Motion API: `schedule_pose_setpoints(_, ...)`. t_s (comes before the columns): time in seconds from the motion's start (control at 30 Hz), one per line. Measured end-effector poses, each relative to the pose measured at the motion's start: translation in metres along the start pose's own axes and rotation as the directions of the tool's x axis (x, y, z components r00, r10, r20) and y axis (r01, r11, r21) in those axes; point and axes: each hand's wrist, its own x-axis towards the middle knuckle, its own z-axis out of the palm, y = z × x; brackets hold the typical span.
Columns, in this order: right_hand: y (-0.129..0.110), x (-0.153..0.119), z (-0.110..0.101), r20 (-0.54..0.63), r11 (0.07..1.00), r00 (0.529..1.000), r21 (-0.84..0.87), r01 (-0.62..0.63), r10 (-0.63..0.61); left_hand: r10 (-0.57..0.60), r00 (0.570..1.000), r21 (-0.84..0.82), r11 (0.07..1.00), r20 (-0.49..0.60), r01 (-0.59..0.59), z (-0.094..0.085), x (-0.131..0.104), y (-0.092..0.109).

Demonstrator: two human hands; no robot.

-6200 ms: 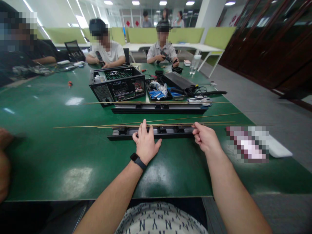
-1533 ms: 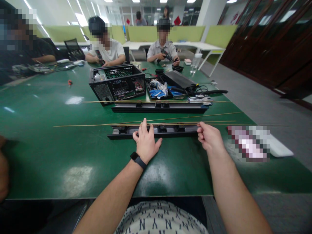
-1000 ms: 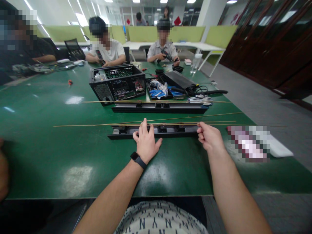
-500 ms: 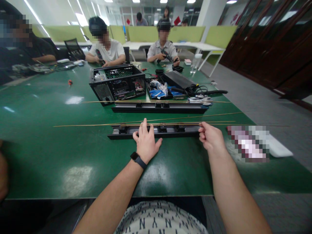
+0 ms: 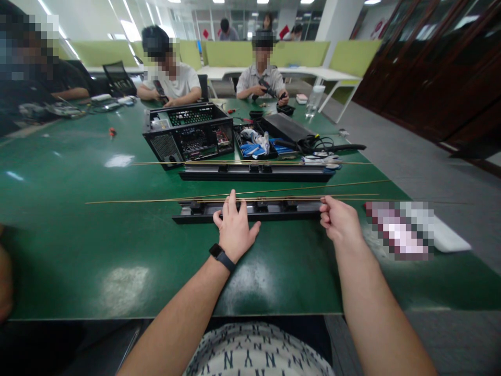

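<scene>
While my left hand (image 5: 235, 227) lies with its fingers spread over the near black rail (image 5: 274, 215) on the table (image 5: 86, 240), my right hand (image 5: 338, 219) is pinched closed near the rail's right end, its grip seemingly on one of the thin golden rods (image 5: 274, 198) along the rail's far edge.

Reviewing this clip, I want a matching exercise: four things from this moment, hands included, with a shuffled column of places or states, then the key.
1. wearer's left hand
2. wearer's right hand
3. farther black rail
4. computer case

A. fingers curled at the right end of the nearer black rail
B. left of the blue-and-white gloves
C. fingers spread over the nearer black rail
D. lying just beyond the nearer black rail

Pairs: 1-C, 2-A, 3-D, 4-B
</scene>
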Motion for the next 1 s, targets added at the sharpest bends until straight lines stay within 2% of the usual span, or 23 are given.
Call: schedule_pose_setpoints(1.0, -0.0022, 0.0055, -0.0029, -0.035, 1.0, 0.999, 0.002, -0.013, 0.013, 0.011, 1.0, 0.002, 1.0, -0.006, -0.011, 0.0006, 0.0001, -0.0011)
